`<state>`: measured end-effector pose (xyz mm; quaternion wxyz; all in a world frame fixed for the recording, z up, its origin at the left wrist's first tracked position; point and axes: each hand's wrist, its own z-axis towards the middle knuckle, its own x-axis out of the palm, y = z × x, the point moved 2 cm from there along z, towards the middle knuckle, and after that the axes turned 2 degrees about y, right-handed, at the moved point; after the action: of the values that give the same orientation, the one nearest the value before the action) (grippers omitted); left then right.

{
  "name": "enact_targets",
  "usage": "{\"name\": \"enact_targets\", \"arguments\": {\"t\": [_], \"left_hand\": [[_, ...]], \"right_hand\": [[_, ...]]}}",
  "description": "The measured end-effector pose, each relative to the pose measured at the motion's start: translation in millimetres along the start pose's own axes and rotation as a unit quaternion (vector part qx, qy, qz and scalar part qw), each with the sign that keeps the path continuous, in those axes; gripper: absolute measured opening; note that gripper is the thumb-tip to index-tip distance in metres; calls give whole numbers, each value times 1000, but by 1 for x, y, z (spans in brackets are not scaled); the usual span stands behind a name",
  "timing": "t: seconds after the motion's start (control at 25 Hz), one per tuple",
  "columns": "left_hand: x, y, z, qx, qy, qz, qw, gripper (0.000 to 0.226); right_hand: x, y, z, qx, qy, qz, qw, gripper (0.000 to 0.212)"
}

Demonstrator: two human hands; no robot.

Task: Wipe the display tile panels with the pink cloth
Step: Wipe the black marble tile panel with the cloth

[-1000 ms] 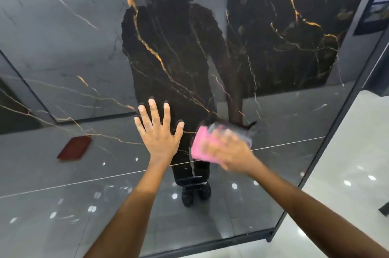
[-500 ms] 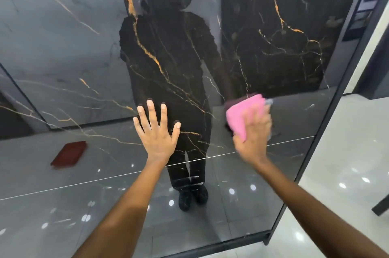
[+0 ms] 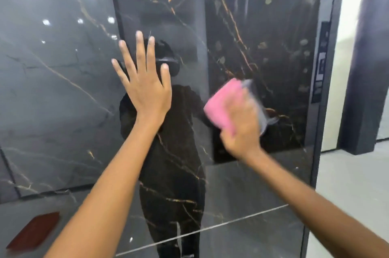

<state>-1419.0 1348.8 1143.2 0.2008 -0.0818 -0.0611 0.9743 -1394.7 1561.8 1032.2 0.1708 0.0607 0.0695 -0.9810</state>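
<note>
A glossy black display tile panel (image 3: 263, 36) with gold veins stands upright in front of me and mirrors the room. My left hand (image 3: 145, 87) lies flat on it with fingers spread, left of centre. My right hand (image 3: 242, 125) holds the folded pink cloth (image 3: 223, 104) against the panel at mid height, right of my left hand. The hand is motion-blurred, and its fingers cover the cloth's right part.
The panel's dark frame edge (image 3: 324, 110) runs down the right side. Beyond it lie a pale shiny floor (image 3: 353, 184) and a dark pillar (image 3: 362, 68). A red-brown rectangle (image 3: 33, 230) shows as a reflection low on the left.
The view has tilted upward, so both hands sit higher on the panel. My right hand swept the pink cloth right and up across the tile. My left hand stays flat.
</note>
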Motion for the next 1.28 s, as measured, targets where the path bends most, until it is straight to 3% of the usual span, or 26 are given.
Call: {"name": "enact_targets", "arguments": {"t": [0.08,0.12,0.16,0.2,0.24,0.28,0.32,0.36,0.4,0.44,0.48,0.52,0.6,0.64,0.68,0.76,0.84,0.88,0.92,0.96,1.0,1.04,1.12,1.16,1.2,1.28], "left_hand": [[6,1,3,6,15,42,999,59],[9,1,1,12,18,52,998,59],[11,2,1,17,19,56,998,59],[12,2,2,18,17,56,998,58],[11,2,3,17,13,53,998,58],[12,2,3,15,10,50,999,58],[13,3,2,15,6,51,999,58],[15,4,2,14,2,52,999,58],[16,4,2,12,-1,50,999,59],[17,4,3,12,-1,48,999,59],[17,3,5,18,0,49,999,59],[17,2,6,24,1,54,998,58],[11,-1,7,17,0,52,999,57],[7,-1,6,5,-4,34,999,55],[2,-2,7,-2,-12,12,1000,53],[-10,-7,31,12,-36,-26,999,51],[-24,-13,85,45,-68,-44,996,52],[-29,-17,119,51,-75,-50,995,52],[-33,-19,151,50,-72,-52,995,52],[-33,-21,175,48,-63,-44,996,52],[-28,-22,192,47,-53,-23,997,53],[-18,-22,199,48,-47,9,998,54],[-5,-21,199,57,-46,64,995,55],[-2,-20,198,61,-49,73,994,55],[1,-19,198,64,-52,72,994,55],[1,-18,196,64,-60,63,994,55]], "right_hand": [[4,7,-34,-258,150,-44,953,79],[1,0,-25,-293,162,-77,939,67],[9,-15,0,-248,130,-96,955,53],[17,-26,35,-111,77,-124,983,40],[25,-46,54,66,149,-95,982,29],[32,-67,74,232,85,-27,969,32],[37,-90,106,296,3,77,952,47],[28,-104,138,330,16,124,936,55],[14,-97,155,379,-54,20,924,61],[2,-84,162,299,-140,-10,944,64],[-10,-68,147,147,-135,-22,980,67],[-12,-30,122,-26,-76,-45,996,68],[-12,6,87,-274,86,-31,957,63],[-6,-5,95,-313,101,-65,942,62],[-13,-25,120,-260,67,-72,961,63],[-47,-99,202,0,-29,-87,996,69],[-80,-134,258,254,-99,-7,962,78],[-76,-123,266,317,-112,-8,942,78],[-62,-98,264,313,-112,-5,943,74],[-42,-67,253,230,-92,1,969,71],[-23,-36,234,82,-64,-4,995,75],[-4,-12,211,-85,-15,-16,996,77],[-7,-16,207,-239,56,-56,968,72],[-18,-42,229,-227,38,-62,971,71],[-34,-72,256,-139,13,-51,989,72],[-74,-124,307,130,-55,-15,990,70]]}}
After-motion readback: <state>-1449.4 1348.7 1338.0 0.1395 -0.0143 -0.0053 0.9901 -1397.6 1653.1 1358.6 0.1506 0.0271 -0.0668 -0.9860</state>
